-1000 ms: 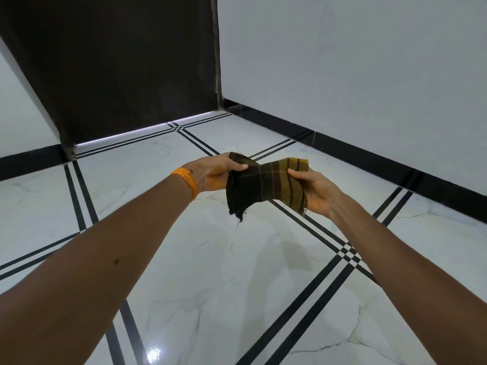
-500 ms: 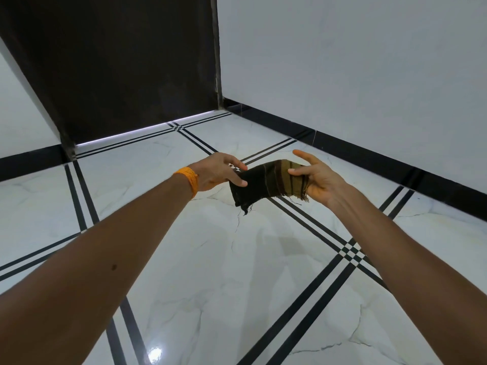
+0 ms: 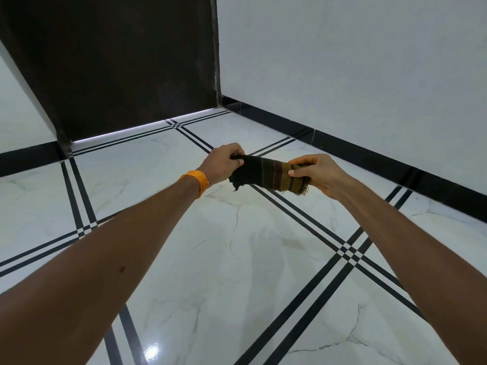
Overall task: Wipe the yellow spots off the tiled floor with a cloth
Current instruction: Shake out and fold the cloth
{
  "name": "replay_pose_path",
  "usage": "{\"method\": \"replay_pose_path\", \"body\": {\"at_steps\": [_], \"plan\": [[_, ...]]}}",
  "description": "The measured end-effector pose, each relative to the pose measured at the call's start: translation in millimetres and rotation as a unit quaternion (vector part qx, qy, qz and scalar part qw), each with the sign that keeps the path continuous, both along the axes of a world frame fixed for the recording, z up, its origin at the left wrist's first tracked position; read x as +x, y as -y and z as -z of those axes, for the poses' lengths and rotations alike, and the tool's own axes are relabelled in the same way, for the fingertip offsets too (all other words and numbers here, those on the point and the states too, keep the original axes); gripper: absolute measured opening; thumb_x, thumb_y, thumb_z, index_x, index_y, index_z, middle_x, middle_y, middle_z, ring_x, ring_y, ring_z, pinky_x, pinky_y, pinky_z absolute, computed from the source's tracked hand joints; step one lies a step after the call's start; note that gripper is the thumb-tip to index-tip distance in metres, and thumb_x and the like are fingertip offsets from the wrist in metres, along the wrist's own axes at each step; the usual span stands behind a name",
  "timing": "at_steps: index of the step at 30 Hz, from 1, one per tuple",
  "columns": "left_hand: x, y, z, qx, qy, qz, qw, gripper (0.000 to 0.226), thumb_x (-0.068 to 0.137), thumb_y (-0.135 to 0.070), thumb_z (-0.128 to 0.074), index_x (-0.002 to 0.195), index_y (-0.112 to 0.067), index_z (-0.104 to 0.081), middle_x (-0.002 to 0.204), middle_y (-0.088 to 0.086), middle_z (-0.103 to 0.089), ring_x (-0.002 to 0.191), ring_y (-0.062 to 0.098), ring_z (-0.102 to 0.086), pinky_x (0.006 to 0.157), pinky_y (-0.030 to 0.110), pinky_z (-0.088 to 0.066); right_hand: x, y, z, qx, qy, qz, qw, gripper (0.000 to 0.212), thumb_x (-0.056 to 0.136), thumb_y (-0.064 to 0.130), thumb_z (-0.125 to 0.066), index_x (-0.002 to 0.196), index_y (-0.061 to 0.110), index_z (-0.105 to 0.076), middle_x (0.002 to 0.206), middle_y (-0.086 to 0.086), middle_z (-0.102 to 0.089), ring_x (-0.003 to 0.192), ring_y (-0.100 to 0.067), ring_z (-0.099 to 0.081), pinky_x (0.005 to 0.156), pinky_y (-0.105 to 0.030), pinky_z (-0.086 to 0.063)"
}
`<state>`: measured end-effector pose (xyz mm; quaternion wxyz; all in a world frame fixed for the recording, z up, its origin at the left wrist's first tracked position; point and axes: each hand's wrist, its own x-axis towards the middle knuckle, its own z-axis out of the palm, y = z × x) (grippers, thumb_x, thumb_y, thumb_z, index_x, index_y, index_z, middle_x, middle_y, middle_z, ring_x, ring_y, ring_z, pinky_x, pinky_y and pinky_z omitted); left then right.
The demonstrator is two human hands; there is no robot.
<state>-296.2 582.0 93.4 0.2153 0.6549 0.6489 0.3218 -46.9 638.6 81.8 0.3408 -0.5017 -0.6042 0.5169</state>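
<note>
White marble-look tiles with paired black inlay lines make up the tiled floor [image 3: 263, 272], which is bounded on the far side by a dark panel [image 3: 118, 61] and on the right by a pale wall with a black skirting [image 3: 395, 164]. A cloth [image 3: 268, 175], dark brown with olive and maroon stripes, is held in the air well above the floor, stretched between both hands at arm's length. The left hand [image 3: 224, 164], with an orange thread band [image 3: 197, 180] at the wrist, is closed into a fist on the dark left end; the grip of the right hand [image 3: 316, 172] is pressed together on the striped right end, thumb on top and fingers curled beneath. The cloth appears to be bunched into a narrow, thick band, probably so that a firm pad is formed for rubbing rather than a loose sheet. No clear yellow spots can be made out; only a faint tan smear [image 3: 292, 243] is seen on the tile below the cloth, and whether it is a stain cannot be told. Wiping is judged not yet begun, since the floor is not touched.
</note>
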Motion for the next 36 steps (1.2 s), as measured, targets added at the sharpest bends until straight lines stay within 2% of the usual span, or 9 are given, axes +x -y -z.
{"method": "replay_pose_path", "body": {"at_steps": [5,7,10,13,17,21,27,30,36], "plan": [[-3,-2,3,-0.004,0.044,0.017,0.999,0.016,0.103,-0.011,-0.049,0.117,-0.009,-0.057,0.119,0.012,-0.064,0.107,0.023,-0.058,0.084,0.026,-0.045,1,-3,-7,0.086,0.126,-0.005,0.988,0.010,0.090,0.017,-0.075,0.082,0.014,-0.070,0.082,-0.001,-0.063,0.083,-0.014,-0.056,0.069,-0.026,-0.045],[-7,-4,5,-0.005,0.075,0.017,0.997,0.018,0.102,-0.012,-0.051,0.117,-0.008,-0.061,0.115,0.013,-0.066,0.107,0.024,-0.060,0.081,0.022,-0.047,4,-8,-13,0.085,0.100,-0.025,0.991,0.017,0.092,0.020,-0.070,0.077,0.016,-0.063,0.087,-0.004,-0.061,0.091,-0.016,-0.056,0.079,-0.031,-0.047],[-11,-10,-2,-0.038,0.127,0.023,0.991,0.017,0.103,-0.015,-0.051,0.108,-0.006,-0.064,0.105,0.010,-0.065,0.103,0.021,-0.061,0.075,0.019,-0.049,11,-13,-27,0.015,-0.038,-0.064,0.997,0.019,0.094,0.021,-0.066,0.077,0.019,-0.057,0.090,-0.006,-0.057,0.093,-0.022,-0.056,0.078,-0.038,-0.052],[-9,-20,-22,-0.082,0.145,0.029,0.986,0.016,0.101,-0.011,-0.049,0.098,-0.005,-0.064,0.098,0.009,-0.062,0.104,0.023,-0.058,0.082,0.023,-0.049,10,-15,-49,0.009,-0.054,-0.057,0.997,0.015,0.094,0.026,-0.069,0.084,0.020,-0.060,0.089,-0.004,-0.062,0.085,-0.020,-0.064,0.065,-0.036,-0.057],[5,-30,-67,-0.142,0.152,0.060,0.976,0.011,0.094,-0.011,-0.057,0.103,-0.007,-0.063,0.113,0.017,-0.066,0.116,0.033,-0.060,0.103,0.040,-0.049,0,-21,-106,-0.002,-0.048,-0.074,0.996,0.015,0.092,0.030,-0.072,0.102,0.021,-0.065,0.102,-0.006,-0.066,0.090,-0.022,-0.069,0.062,-0.037,-0.060],[32,-30,-126,-0.204,0.192,0.155,0.948,0.055,0.083,-0.014,-0.071,0.134,-0.027,-0.055,0.129,0.000,-0.067,0.127,0.018,-0.054,0.108,0.035,-0.038,-10,-19,-174,-0.011,0.009,-0.147,0.989,0.015,0.088,0.025,-0.077,0.098,0.019,-0.069,0.090,-0.004,-0.067,0.081,-0.020,-0.067,0.057,-0.032,-0.055],[69,-17,-240,-0.206,0.230,0.203,0.929,0.037,0.087,-0.018,-0.073,0.123,-0.016,-0.068,0.119,-0.002,-0.072,0.119,0.017,-0.061,0.104,0.027,-0.042,11,-14,-317,-0.030,0.115,-0.222,0.968,0.034,0.082,0.014,-0.081,0.114,0.016,-0.071,0.110,-0.005,-0.071,0.095,-0.022,-0.072,0.074,-0.040,-0.062],[91,-4,-313,-0.241,0.263,0.187,0.915,0.039,0.087,-0.021,-0.074,0.124,-0.019,-0.064,0.114,0.000,-0.074,0.111,0.021,-0.067,0.091,0.028,-0.053,30,-7,-397,-0.021,0.124,-0.184,0.975,0.044,0.077,0.014,-0.086,0.118,0.022,-0.071,0.113,-0.008,-0.073,0.100,-0.023,-0.073,0.078,-0.040,-0.063],[140,27,-445,-0.245,0.389,0.145,0.876,0.038,0.090,-0.018,-0.070,0.127,-0.024,-0.062,0.121,0.002,-0.071,0.119,0.023,-0.064,0.104,0.047,-0.050,63,23,-500,0.045,0.122,0.052,0.990,0.053,0.081,0.046,-0.080,0.126,0.030,-0.059,0.117,0.001,-0.065,0.108,-0.012,-0.064,0.086,-0.030,-0.056]]}}
